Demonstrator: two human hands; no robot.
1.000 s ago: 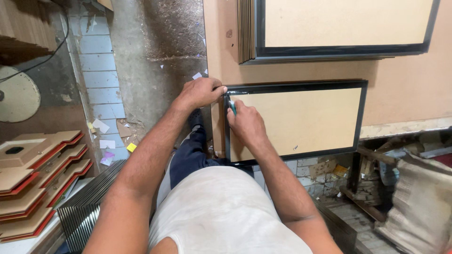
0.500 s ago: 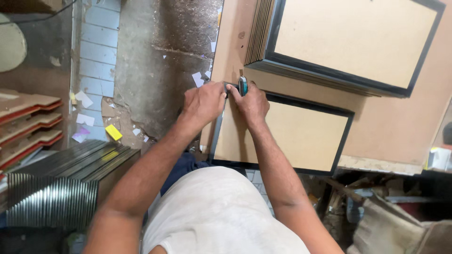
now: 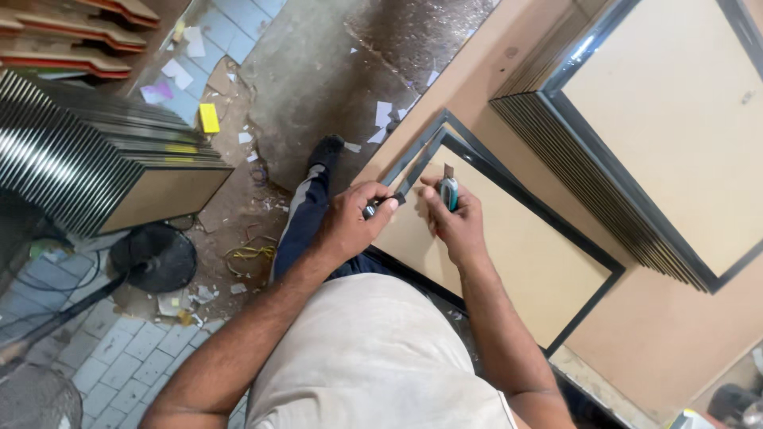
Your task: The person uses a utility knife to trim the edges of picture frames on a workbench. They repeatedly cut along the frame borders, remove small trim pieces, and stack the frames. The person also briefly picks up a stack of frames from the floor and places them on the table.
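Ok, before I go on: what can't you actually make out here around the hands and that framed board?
- Head view: the cutter blade tip is too small to tell whether it touches the framed board.
- The right hand wraps the cutter body, hiding most of it.
- The left hand pinches a dark strip; its fingers cover the held end.
- The board's near edge is hidden behind the person's torso.
- The stack of frames is cut off by the picture's right edge.

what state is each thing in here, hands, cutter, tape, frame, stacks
left hand: pinching black tape strip, lifted off the frame
right hand: gripping utility cutter, blade out
framed board: lying flat on workbench
frame stack: piled, edges aligned
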